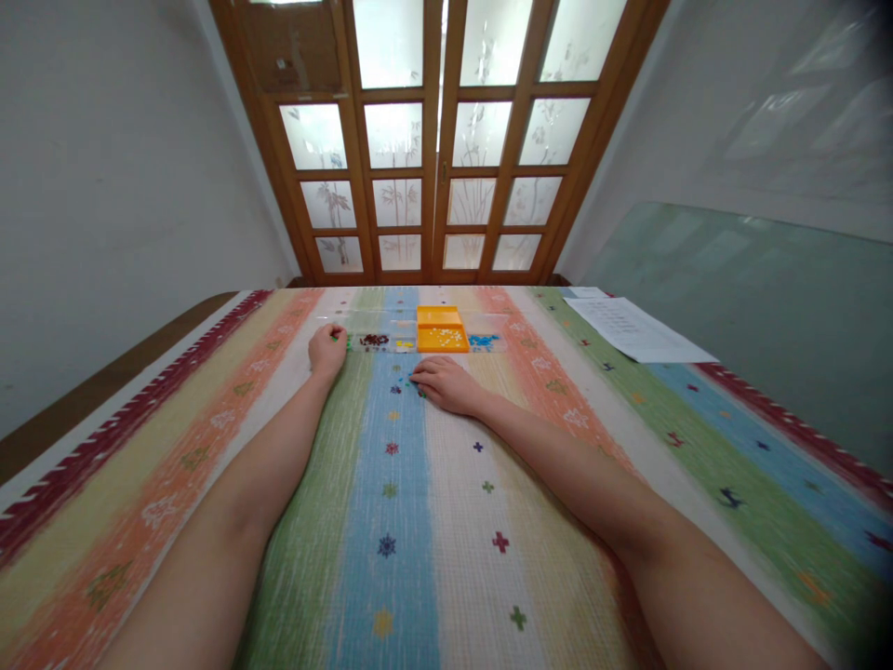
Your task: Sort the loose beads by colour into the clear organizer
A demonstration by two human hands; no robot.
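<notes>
My left hand (327, 349) rests on the striped cloth with its fingers curled, pinching something small and green at the left end of a clear compartment box (391, 341) that holds dark red, yellow and blue beads. My right hand (441, 380) lies palm down just in front of the box, its fingertips pressed together on a few loose beads (408, 380) on the blue stripe. An orange tray (442, 330) with light beads sits in the middle of the box.
A striped, patterned cloth (419, 521) covers the table. A printed sheet of paper (634, 328) lies at the far right. Wooden glass-paned doors (436, 140) stand behind the table, and a glass panel (753, 307) leans at the right.
</notes>
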